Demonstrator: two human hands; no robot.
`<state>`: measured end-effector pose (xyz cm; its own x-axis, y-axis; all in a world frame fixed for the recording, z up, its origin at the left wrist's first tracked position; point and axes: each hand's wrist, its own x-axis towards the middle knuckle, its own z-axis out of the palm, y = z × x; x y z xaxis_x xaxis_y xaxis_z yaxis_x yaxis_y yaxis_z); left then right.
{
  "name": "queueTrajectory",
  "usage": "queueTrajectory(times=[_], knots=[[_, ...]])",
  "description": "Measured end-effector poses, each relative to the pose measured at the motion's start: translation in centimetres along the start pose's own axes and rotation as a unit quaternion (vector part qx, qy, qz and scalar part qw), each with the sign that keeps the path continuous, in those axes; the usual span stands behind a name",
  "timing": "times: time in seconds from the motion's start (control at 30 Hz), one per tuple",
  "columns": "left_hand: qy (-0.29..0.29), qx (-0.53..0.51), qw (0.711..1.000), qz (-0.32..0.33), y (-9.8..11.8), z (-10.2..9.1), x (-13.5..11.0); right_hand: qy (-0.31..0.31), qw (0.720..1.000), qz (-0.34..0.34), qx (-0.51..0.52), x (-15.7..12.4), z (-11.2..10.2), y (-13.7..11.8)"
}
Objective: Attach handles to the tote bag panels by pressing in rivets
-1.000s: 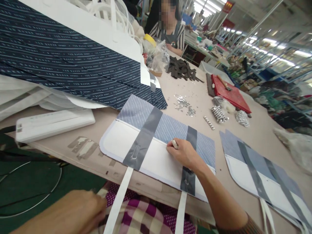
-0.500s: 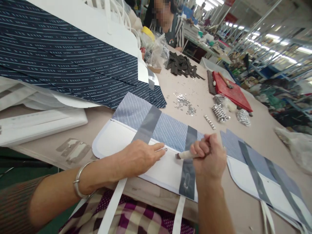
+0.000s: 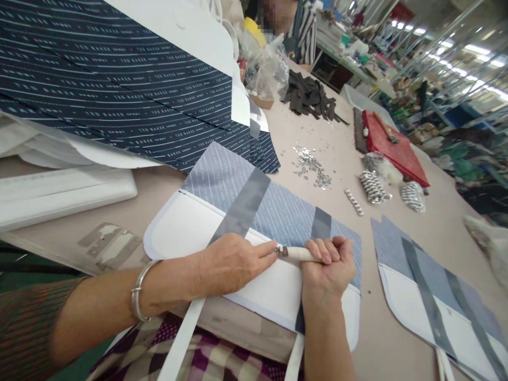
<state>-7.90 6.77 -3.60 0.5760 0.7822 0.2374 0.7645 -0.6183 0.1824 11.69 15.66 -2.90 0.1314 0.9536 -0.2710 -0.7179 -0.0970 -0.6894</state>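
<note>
Gripping a tool, right hand meets left hand (on bag panel).

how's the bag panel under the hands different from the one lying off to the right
The near blue-grey striped and white bag panel has the left hand pressing it and the right hand holding a white-handled tool on it; the right-side bag panel lies untouched. The near panel shows almost whole; the right-side one runs off the picture. Both have two grey strips crossing them.
</note>
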Motion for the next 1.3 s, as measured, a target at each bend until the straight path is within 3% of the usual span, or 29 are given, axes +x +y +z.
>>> queueTrajectory(times=[0.23, 0.37, 0.57, 0.77, 0.97, 1.1, 1.17, 1.3], knots=[[0.010, -0.026, 1.000, -0.010, 0.0, 0.0, 0.0, -0.012, 1.000, -0.011, -0.015, 0.2, -0.2, 0.1], [0.001, -0.044, 0.999, -0.015, -0.1, 0.0, 0.1, -0.024, 0.998, -0.038, -0.034, -0.5, 1.0, 0.4], [0.006, -0.020, 0.999, -0.024, -0.1, 0.3, 0.1, -0.185, 0.955, -0.155, -0.172, -3.0, 3.8, 0.9], [0.005, -0.002, 1.000, -0.020, 0.1, 0.3, 0.1, -0.142, 0.969, -0.143, -0.145, -2.7, 2.8, 0.3], [0.015, -0.010, 1.000, -0.020, 0.1, 0.4, 0.1, -0.193, 0.946, -0.184, -0.182, -2.8, 2.9, 0.7], [0.017, -0.025, 0.999, -0.022, 0.0, 0.5, 0.2, -0.243, 0.921, -0.201, -0.230, -3.6, 3.8, 1.2], [0.018, -0.031, 0.999, -0.024, 0.0, 0.5, 0.2, -0.251, 0.894, -0.230, -0.292, -4.1, 4.1, 1.4], [0.013, -0.044, 0.999, -0.028, 0.0, 0.5, 0.1, -0.282, 0.776, -0.300, -0.479, -4.8, 4.4, 1.7]])
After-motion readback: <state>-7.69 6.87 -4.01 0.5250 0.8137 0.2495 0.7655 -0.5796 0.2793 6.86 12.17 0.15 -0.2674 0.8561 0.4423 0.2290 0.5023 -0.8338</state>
